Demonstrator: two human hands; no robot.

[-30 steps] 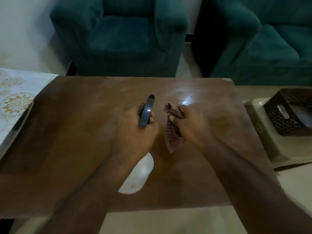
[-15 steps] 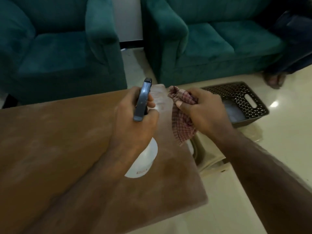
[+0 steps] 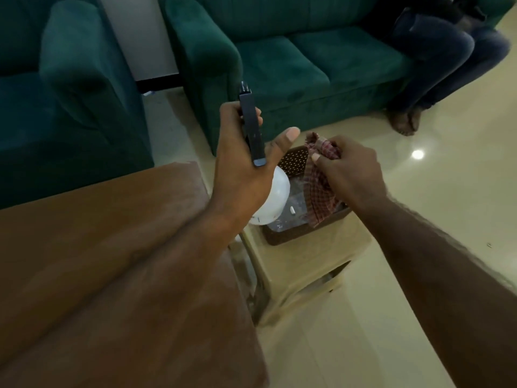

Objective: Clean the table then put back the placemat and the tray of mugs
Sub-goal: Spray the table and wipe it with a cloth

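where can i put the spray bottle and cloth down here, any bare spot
The brown table is bare across all that shows, from its far edge by the armchair to its near edge. The basket on the beige stool is crowded with clear items. The left hand holds the bottle, the right hand the cloth, both over the basket.

- One view only — a head-worn wide-angle camera looking forward and steeply down, close over both forearms.
- It faces past the table (image 3: 112, 261) corner toward the floor (image 3: 419, 219) and green sofa (image 3: 293, 65) — edges bow.
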